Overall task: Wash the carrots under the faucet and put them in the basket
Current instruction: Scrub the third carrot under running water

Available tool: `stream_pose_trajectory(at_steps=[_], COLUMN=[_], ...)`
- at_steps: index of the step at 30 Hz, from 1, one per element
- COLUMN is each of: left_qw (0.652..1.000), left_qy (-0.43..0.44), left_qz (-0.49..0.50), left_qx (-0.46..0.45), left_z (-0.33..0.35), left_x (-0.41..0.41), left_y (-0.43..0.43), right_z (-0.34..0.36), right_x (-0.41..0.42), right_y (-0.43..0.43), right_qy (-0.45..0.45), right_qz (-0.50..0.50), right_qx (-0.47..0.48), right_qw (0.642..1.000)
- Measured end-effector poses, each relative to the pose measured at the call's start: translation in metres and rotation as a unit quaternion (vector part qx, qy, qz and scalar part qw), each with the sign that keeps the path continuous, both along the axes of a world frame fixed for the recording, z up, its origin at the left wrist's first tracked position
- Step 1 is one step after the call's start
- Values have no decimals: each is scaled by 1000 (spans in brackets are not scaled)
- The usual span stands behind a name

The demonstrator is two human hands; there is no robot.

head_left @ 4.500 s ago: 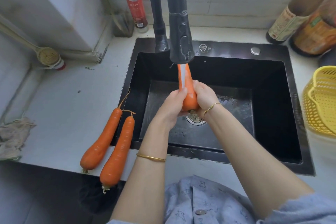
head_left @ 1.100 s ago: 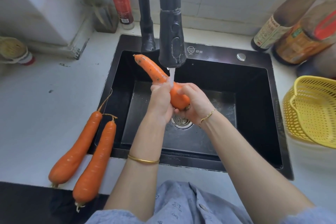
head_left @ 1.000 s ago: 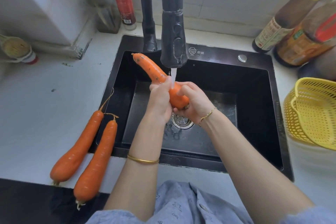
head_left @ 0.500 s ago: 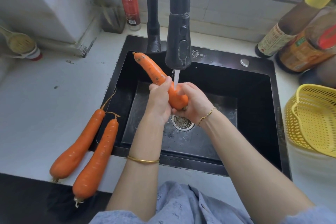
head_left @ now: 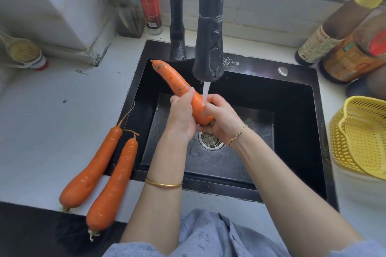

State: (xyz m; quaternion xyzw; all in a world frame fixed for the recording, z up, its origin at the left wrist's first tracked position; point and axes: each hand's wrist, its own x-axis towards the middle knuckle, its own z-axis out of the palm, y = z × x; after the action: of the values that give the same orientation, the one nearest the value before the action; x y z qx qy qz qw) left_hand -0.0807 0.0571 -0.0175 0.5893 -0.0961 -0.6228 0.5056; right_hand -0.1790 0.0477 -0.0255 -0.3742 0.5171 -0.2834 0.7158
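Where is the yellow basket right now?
In the head view the yellow basket sits at the far right edge, on the counter right of the sink, in front of the sauce bottles.

The long orange carrot [head_left: 177, 83] carries dark specks, the two tapered carrots [head_left: 92, 171] are plain orange, the metal sink [head_left: 261, 69] and tall faucet [head_left: 208, 52] are black, the perforated plastic basket [head_left: 342, 152] is yellow, and the pale blue cloth garment [head_left: 208, 236] seems faintly printed.
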Motion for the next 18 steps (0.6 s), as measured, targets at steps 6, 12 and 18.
stream_pose_trajectory(at_steps=[6, 12, 18], left_qw=[1000, 1000, 1000], left_qy=[3, 0, -12], left_qz=[-1, -6, -5], left_qx=[9, 18, 25], left_z=[3, 2, 0], left_x=[0, -1, -1], left_y=[0, 0, 0], right_z=[-4, -4, -7], right_x=[1, -1, 0], right_y=[0, 0, 3], right_qy=[22, 11, 17], right_qz=[-7, -1, -1], right_qx=[-18, -10, -24], right_qw=[1000, 1000, 1000])
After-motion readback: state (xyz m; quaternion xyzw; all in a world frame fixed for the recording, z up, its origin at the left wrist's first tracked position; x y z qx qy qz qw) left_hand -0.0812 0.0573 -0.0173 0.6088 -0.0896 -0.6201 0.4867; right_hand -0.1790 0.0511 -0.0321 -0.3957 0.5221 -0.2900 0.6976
